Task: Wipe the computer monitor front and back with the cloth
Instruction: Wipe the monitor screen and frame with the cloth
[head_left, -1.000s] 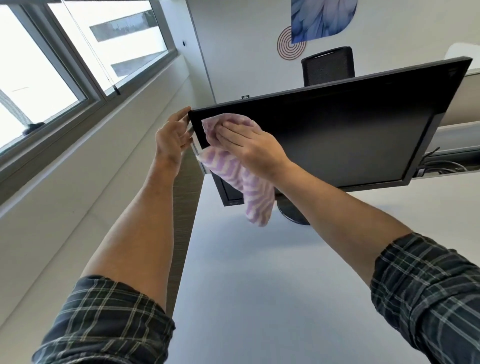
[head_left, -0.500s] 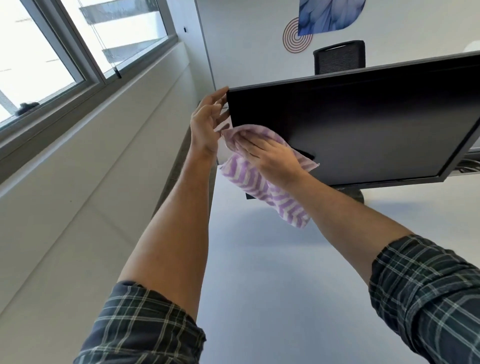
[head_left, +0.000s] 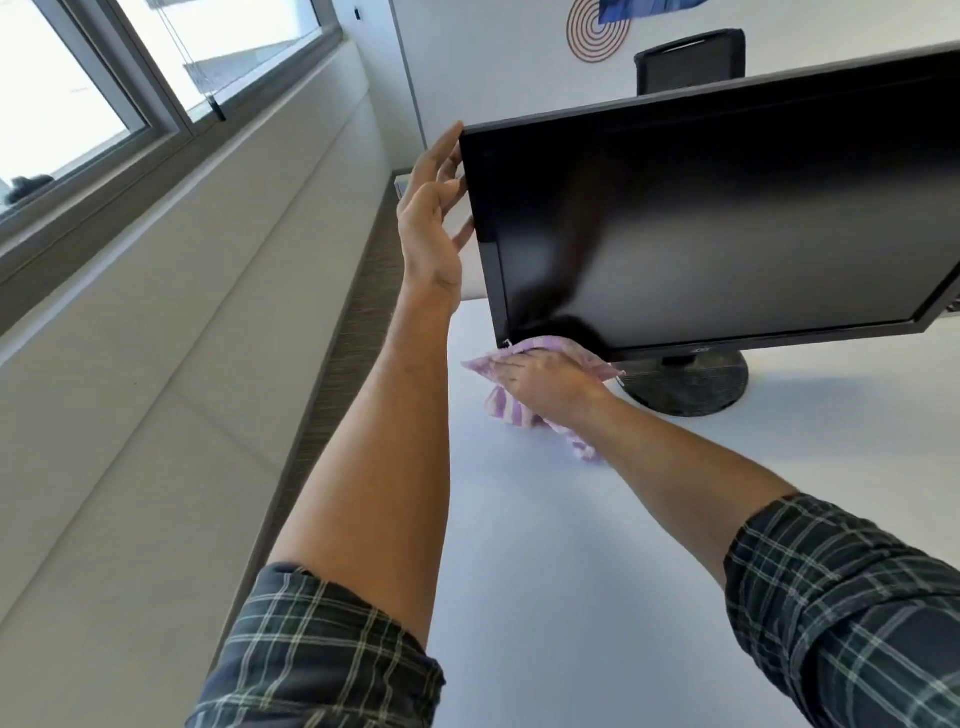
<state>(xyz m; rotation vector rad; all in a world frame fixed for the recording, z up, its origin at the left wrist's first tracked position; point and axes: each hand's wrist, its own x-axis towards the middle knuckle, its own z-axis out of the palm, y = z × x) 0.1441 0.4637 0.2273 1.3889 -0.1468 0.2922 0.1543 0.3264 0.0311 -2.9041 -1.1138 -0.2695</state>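
Left hand (head_left: 431, 218) raised, fingers straight and spread along the monitor (head_left: 727, 218) side edge. Right hand (head_left: 545, 382) pressing striped cloth (head_left: 511, 410) under flat fingers at bottom bezel; bare desk (head_left: 571, 571) below.

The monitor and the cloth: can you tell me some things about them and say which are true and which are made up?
1. The right hand presses the cloth at the bottom left corner of the monitor. True.
2. The left hand holds a spray bottle. False: it holds nothing; its straight fingers rest against the monitor's left edge.
3. The cloth is plain green. False: it is purple and white striped.
4. The monitor screen is dark. True.
5. The monitor lies flat on the desk. False: it stands on a round base.
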